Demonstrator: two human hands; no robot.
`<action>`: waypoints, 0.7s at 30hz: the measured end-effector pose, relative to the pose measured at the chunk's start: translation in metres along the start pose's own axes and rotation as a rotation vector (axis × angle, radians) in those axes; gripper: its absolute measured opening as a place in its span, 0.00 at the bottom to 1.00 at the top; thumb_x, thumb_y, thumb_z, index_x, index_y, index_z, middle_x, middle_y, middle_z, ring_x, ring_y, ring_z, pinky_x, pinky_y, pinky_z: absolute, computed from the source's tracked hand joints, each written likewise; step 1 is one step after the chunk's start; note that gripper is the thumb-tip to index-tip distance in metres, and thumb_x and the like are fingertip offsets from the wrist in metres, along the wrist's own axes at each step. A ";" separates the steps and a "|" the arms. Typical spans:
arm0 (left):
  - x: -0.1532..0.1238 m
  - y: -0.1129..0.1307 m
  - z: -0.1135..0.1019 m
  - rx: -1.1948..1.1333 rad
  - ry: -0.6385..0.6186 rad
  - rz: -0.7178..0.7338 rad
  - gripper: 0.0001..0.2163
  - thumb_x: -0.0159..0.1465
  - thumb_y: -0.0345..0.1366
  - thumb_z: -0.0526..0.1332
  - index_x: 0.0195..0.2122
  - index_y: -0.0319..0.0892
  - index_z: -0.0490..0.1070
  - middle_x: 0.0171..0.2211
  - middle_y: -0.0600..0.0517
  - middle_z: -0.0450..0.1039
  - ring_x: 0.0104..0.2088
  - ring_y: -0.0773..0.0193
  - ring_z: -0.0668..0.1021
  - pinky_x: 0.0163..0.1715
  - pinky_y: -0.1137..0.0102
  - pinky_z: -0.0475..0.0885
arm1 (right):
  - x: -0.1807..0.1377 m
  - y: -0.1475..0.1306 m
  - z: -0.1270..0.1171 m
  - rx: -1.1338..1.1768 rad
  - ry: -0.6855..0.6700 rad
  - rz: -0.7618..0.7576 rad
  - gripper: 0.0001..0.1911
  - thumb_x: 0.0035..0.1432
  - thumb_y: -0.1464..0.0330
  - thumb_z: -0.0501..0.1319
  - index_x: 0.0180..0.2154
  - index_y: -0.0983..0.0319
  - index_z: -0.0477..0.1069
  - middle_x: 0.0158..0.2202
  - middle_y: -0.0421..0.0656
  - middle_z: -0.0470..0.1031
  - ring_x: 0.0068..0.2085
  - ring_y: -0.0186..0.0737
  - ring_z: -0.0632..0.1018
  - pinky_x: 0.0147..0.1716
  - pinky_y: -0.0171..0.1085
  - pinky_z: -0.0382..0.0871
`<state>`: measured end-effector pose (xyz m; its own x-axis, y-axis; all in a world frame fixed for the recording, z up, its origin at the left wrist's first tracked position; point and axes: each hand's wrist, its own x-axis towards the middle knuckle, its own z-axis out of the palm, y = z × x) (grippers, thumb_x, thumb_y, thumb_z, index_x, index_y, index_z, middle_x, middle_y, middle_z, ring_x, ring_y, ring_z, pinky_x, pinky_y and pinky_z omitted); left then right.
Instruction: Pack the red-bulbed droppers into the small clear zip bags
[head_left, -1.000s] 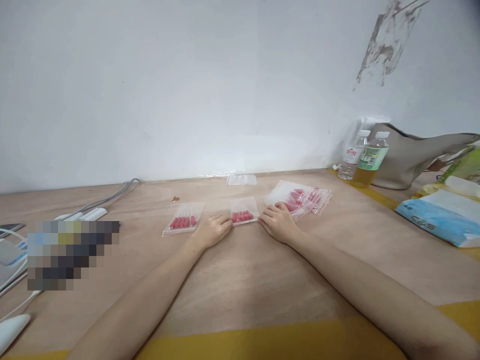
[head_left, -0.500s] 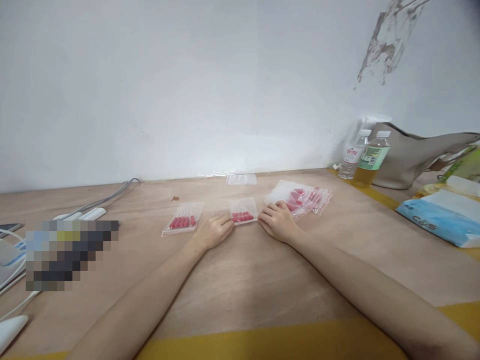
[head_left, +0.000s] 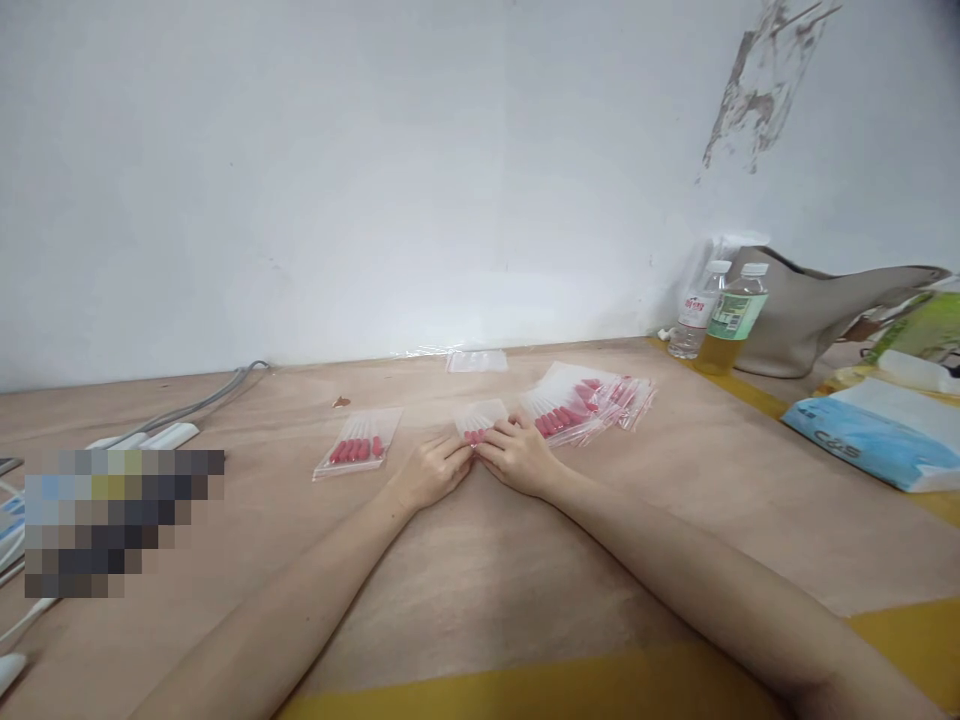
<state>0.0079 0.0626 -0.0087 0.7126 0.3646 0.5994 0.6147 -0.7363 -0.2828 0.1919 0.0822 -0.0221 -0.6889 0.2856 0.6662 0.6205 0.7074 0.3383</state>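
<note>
A small clear bag of red-tipped sticks lies flat on the wooden table between my hands. My left hand pinches its near edge from the left. My right hand pinches the same edge from the right, fingers curled, almost touching the left hand. Another filled bag lies alone to the left. A fanned pile of similar bags lies just right of my right hand.
An empty clear bag lies near the wall. Two bottles, a beige bag and a blue tissue pack stand at the right. Grey cables and white devices lie at the left.
My right hand has slid left along the bag's near edge until it almost meets the left hand. The view has shifted slightly right and down.
</note>
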 end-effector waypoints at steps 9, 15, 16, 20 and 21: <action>0.003 0.001 -0.004 0.039 -0.027 0.008 0.11 0.64 0.30 0.47 0.33 0.40 0.69 0.30 0.48 0.73 0.31 0.63 0.76 0.32 0.68 0.72 | 0.001 0.001 -0.007 -0.031 0.004 -0.048 0.13 0.59 0.73 0.48 0.30 0.61 0.70 0.27 0.42 0.71 0.33 0.36 0.65 0.35 0.40 0.49; -0.003 -0.002 -0.011 0.064 -0.010 -0.023 0.11 0.64 0.32 0.49 0.29 0.39 0.69 0.26 0.49 0.70 0.28 0.63 0.74 0.30 0.69 0.70 | -0.013 0.017 -0.018 -0.100 -0.020 0.003 0.14 0.59 0.74 0.48 0.25 0.63 0.66 0.25 0.42 0.69 0.32 0.35 0.64 0.36 0.40 0.49; -0.004 -0.002 -0.011 0.064 -0.012 -0.025 0.11 0.64 0.32 0.49 0.29 0.39 0.68 0.25 0.49 0.70 0.28 0.63 0.74 0.29 0.69 0.70 | -0.017 0.020 -0.020 -0.107 -0.023 0.012 0.14 0.59 0.75 0.48 0.25 0.64 0.67 0.25 0.42 0.69 0.32 0.35 0.65 0.36 0.40 0.49; -0.006 -0.003 -0.010 0.052 -0.032 -0.038 0.10 0.64 0.32 0.49 0.29 0.39 0.68 0.26 0.49 0.70 0.28 0.63 0.73 0.30 0.69 0.69 | -0.027 0.030 -0.025 -0.120 -0.049 0.032 0.14 0.59 0.73 0.48 0.25 0.64 0.67 0.25 0.42 0.69 0.31 0.35 0.65 0.36 0.40 0.49; -0.007 -0.004 -0.010 0.048 -0.040 -0.045 0.10 0.63 0.32 0.49 0.29 0.39 0.68 0.26 0.49 0.70 0.28 0.63 0.73 0.30 0.69 0.69 | -0.029 0.032 -0.025 -0.122 -0.057 0.037 0.14 0.59 0.72 0.49 0.24 0.64 0.67 0.25 0.42 0.69 0.31 0.35 0.65 0.36 0.40 0.49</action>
<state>-0.0031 0.0576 -0.0042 0.6959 0.4200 0.5825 0.6614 -0.6909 -0.2919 0.2415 0.0806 -0.0139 -0.6829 0.3486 0.6420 0.6843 0.6128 0.3951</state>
